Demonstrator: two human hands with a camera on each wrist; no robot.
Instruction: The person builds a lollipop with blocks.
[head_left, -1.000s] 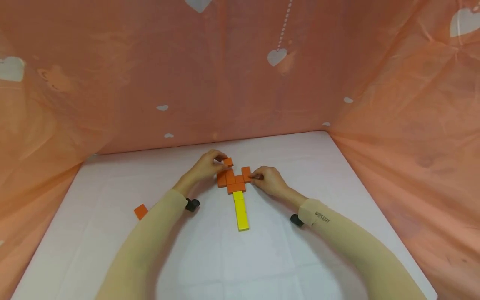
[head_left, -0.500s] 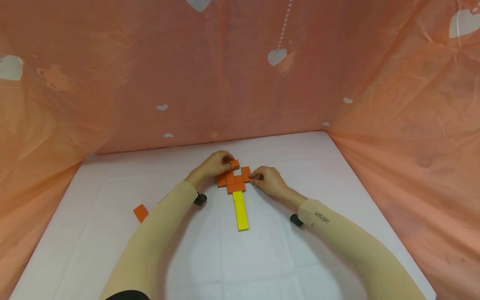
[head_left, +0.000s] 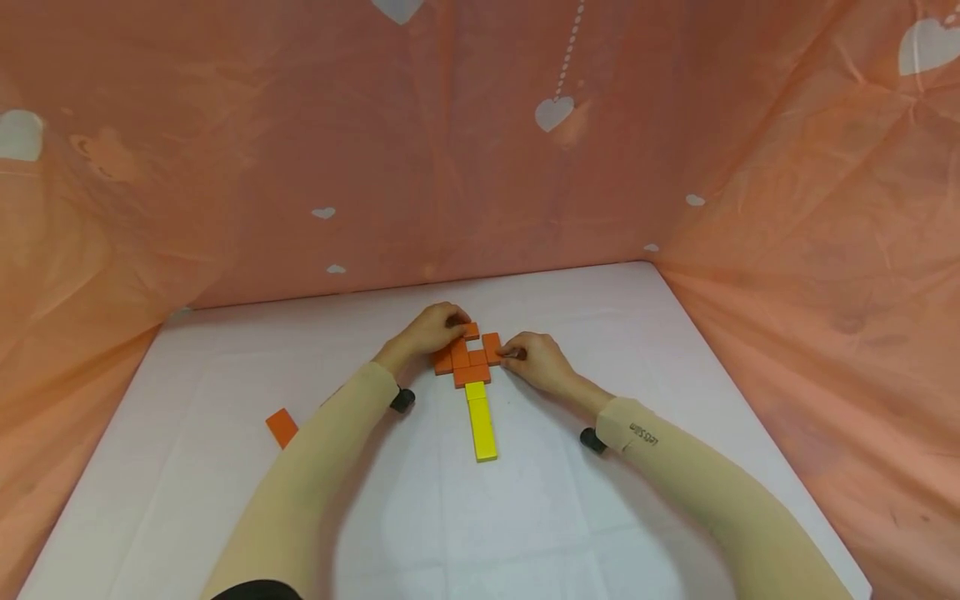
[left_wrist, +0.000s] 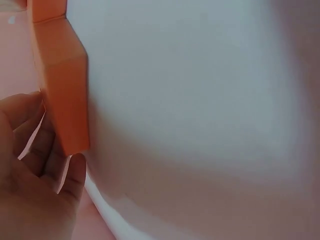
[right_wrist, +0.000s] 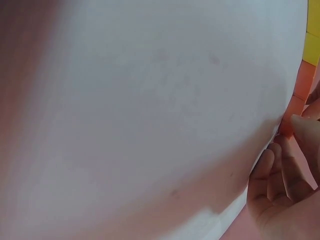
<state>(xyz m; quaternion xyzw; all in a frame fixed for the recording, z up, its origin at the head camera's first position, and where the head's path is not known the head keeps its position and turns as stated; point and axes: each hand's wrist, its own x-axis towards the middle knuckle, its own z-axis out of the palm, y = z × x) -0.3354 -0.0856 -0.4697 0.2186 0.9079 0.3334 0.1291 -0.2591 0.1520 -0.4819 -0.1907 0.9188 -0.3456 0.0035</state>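
Observation:
Flat orange blocks lie joined in a cluster on the white table, above a column of yellow blocks [head_left: 483, 429]. My left hand [head_left: 431, 329] pinches a small orange block [head_left: 472, 331] at the cluster's top, by its left end. White shows between that block and the lower blocks. At the right side, my right hand [head_left: 542, 360] has thumb and fingertip on the edge of an upright orange block [head_left: 492, 345]. The left wrist view shows an orange block [left_wrist: 67, 100] close up beside the left fingers; in the right wrist view the right hand [right_wrist: 285, 185] is partly cut off.
A loose orange block [head_left: 282, 427] lies on the left, beside the left sleeve [head_left: 300, 475]. The white tabletop [head_left: 540, 533] extends around the blocks. A pink curtain with hearts [head_left: 480, 167] hangs behind and along both sides.
My left hand has moved right with the small orange block, over the gap between the cluster's two sides, then slightly down. My right hand has stayed in place.

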